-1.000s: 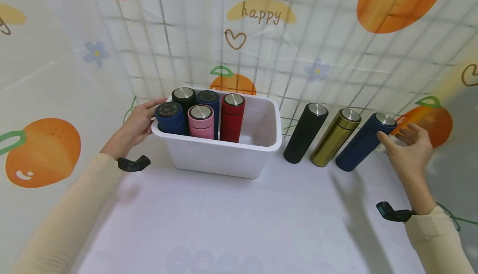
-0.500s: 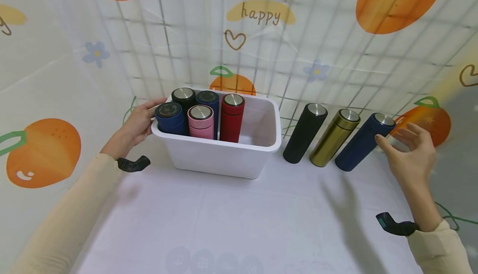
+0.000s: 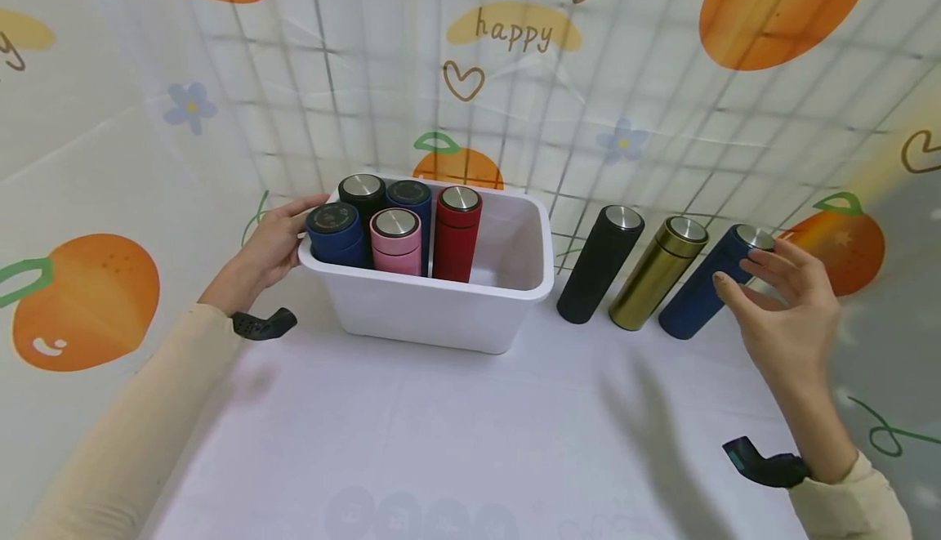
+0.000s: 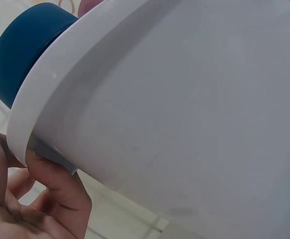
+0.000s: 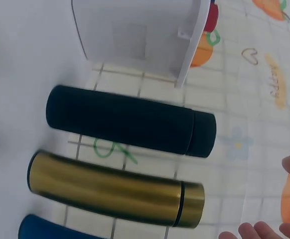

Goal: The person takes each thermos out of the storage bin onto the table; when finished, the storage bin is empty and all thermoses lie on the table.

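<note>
My left hand (image 3: 266, 247) grips the left end of a white plastic bin (image 3: 430, 307); in the left wrist view, curled fingers (image 4: 60, 186) hook under its rim. Several flasks stand inside the bin, including a pink flask (image 3: 397, 256), a red flask (image 3: 456, 238) and a short blue flask (image 3: 336, 238). My right hand (image 3: 794, 319) hovers by the tall navy flask (image 3: 694, 299), with thumb and fingers spread apart and overlapping its upper part from the head camera. The right wrist view has nothing between thumb and fingers; contact cannot be told.
Right of the bin, a black flask (image 3: 599, 266) and a gold flask (image 3: 657, 277) stand upright in a row with the navy one. Behind them rises a wire grid (image 3: 537, 140) under a fruit-printed sheet. A white cloth (image 3: 441, 434) covers the table.
My right hand has drawn back slightly, then moved left, so its thumb and fingers now overlap the navy flask in view. The left hand, bin and flasks keep their places.
</note>
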`<state>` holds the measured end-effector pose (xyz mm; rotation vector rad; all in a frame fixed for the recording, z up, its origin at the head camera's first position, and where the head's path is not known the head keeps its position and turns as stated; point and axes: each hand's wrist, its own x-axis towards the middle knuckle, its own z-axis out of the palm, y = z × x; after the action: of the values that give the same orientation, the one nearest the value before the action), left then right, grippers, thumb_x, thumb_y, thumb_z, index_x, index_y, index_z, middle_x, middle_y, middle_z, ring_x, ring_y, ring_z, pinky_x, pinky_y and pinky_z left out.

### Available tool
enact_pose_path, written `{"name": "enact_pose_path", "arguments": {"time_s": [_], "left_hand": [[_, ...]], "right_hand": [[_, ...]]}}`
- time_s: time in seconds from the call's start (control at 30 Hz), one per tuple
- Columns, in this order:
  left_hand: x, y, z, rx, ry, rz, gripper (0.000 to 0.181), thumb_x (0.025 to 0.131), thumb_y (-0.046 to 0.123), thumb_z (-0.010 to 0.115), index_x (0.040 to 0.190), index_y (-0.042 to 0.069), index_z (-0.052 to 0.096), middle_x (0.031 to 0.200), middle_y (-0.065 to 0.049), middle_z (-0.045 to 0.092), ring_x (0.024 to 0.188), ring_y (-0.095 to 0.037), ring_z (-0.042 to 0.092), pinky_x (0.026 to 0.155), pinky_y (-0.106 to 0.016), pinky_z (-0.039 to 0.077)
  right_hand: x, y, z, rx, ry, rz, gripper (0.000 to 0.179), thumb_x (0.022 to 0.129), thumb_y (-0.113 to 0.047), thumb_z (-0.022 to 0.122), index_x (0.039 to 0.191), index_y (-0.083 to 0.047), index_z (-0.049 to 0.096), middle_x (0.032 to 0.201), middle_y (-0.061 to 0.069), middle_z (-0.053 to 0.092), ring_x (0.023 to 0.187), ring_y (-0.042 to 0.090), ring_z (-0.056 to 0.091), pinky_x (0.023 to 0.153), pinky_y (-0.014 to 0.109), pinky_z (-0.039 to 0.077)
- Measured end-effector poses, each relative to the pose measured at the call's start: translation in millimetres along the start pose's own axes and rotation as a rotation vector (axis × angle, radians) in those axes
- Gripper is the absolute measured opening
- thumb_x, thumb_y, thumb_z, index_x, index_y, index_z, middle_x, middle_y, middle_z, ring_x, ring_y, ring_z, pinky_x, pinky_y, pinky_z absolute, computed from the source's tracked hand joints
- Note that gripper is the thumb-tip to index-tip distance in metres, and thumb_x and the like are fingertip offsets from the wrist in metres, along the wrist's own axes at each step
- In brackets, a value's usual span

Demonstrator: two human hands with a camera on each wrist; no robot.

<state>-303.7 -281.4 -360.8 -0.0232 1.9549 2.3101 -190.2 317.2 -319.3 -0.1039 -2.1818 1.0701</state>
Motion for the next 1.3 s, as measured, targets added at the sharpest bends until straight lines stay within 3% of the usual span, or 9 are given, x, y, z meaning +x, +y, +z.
{"name": "enact_pose_path", "arguments": {"time_s": [0.47, 0.8, 1.3], "left_hand": [[-3.6, 2.1, -0.3, -0.056, -0.038, -0.005, 0.051, 0.109, 0.015, 0.042, 0.158, 0.011, 0.03, 0.11, -0.003, 0.062, 0.081, -0.014, 0.072, 0.064, -0.03, 0.06], [-1.0, -0.3, -0.2, 0.027, -0.004, 0.01, 0.049, 0.11, 0.017, 0.04, 0.157, 0.011, 0.032, 0.11, 0.0, 0.063, 0.082, -0.012, 0.072, 0.065, -0.027, 0.06], [-2.6, -1.9, -1.2, 0.033, -0.01, 0.028, 0.048, 0.11, 0.019, 0.042, 0.157, 0.013, 0.035, 0.11, 0.001, 0.064, 0.081, -0.01, 0.072, 0.064, -0.025, 0.059]], "right_hand": [[-17.7, -24.1, 14.4, 0.055, -0.088, -0.135, 0.064, 0.081, -0.006, 0.084, 0.138, -0.02, 0.06, 0.128, 0.006, 0.064, 0.109, 0.006, 0.063, 0.081, 0.009, 0.05], [-24.9, -34.6, 29.7, 0.086, -0.16, -0.169, 0.063, 0.08, -0.002, 0.084, 0.137, -0.016, 0.061, 0.124, 0.001, 0.064, 0.11, 0.007, 0.061, 0.081, 0.01, 0.05], [-30.2, -54.1, 48.3, 0.161, -0.201, -0.25, 0.059, 0.081, -0.003, 0.083, 0.135, -0.015, 0.062, 0.124, 0.005, 0.066, 0.108, 0.01, 0.064, 0.081, 0.013, 0.052]]}}
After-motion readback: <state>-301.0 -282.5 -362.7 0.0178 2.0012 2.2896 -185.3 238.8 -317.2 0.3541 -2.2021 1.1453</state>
